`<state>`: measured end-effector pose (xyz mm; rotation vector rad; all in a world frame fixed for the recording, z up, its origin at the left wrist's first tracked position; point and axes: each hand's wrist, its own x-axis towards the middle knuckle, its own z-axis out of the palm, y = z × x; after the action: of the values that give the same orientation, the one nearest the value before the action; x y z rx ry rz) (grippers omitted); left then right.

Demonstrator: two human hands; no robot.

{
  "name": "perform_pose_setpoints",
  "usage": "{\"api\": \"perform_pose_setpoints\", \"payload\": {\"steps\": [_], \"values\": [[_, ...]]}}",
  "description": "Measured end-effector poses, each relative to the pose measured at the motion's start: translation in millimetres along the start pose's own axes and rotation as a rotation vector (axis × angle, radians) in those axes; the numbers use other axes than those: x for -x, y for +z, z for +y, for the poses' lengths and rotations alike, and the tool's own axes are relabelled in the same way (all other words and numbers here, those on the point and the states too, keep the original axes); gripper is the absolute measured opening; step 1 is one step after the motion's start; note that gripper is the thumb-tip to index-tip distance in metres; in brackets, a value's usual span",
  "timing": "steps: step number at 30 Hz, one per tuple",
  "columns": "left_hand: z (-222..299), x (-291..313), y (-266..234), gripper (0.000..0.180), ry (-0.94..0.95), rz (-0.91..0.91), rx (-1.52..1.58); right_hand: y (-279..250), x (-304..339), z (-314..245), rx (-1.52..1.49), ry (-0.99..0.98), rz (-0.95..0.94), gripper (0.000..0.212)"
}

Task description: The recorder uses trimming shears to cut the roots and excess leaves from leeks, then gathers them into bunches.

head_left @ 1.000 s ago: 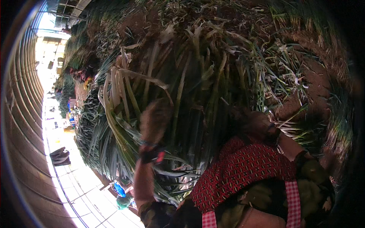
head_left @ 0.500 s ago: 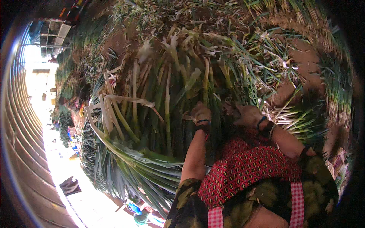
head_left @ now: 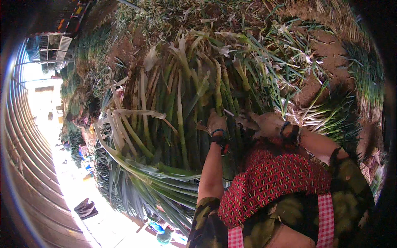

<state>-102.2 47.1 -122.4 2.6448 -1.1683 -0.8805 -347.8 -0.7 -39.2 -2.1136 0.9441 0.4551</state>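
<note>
Head view: from where I stand, the green onions (head_left: 180, 111) lie heaped before the red apron (head_left: 275, 180). The left hand (head_left: 217, 122) and right hand (head_left: 268, 124) are close together over them, their grip too shadowed to tell.

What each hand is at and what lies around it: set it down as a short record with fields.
left hand: at the long green stalks; grip unclear
right hand: right of the left hand; grip unclear
beyond right wrist: white-stemmed green plants
clothing: red patterned cloth, pink-checked straps
ground: brown soil, loose leaves
</note>
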Motion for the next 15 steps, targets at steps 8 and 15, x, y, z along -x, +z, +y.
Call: {"api": "perform_pose_setpoints", "payload": {"steps": [8,15], "values": [[-42.0,-14.4,24.3,0.045,0.258,0.150,-0.045,-32.3,-0.5,-12.4,-0.043,-0.032,-0.055,0.105],[1.4,18.5,-21.5,0.044,0.137,-0.046,-0.114,-31.1,-18.7,20.0,-0.121,0.007,0.093,0.104]]}}
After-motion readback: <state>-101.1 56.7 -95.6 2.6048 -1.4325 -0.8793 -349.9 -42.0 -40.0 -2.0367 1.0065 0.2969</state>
